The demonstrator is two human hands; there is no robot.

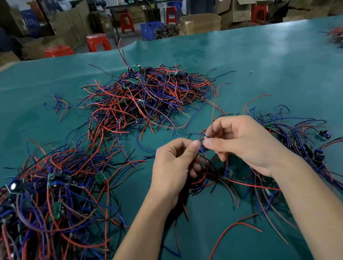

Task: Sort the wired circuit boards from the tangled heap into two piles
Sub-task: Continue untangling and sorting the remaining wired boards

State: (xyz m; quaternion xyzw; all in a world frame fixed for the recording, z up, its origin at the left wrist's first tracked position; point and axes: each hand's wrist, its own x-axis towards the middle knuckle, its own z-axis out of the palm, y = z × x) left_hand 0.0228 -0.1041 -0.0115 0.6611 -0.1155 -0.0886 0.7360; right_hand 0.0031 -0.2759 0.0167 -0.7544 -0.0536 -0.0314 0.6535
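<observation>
My left hand (174, 162) and right hand (240, 141) pinched thin red and blue wires (201, 145) between fingertips. Small board hung below, hidden. Right pile (297, 144) just beside right hand.

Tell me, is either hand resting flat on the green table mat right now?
No, the left hand and right hand are both raised above the green table mat, pinching thin red and black wires between them.

Bare hands: two, left hand (174, 165) and right hand (244, 145).
Heaps of red, blue and black wired boards on the green mat: three large, plus a fourth, blurred, at the right edge.
Red plastic stools: five.
</observation>
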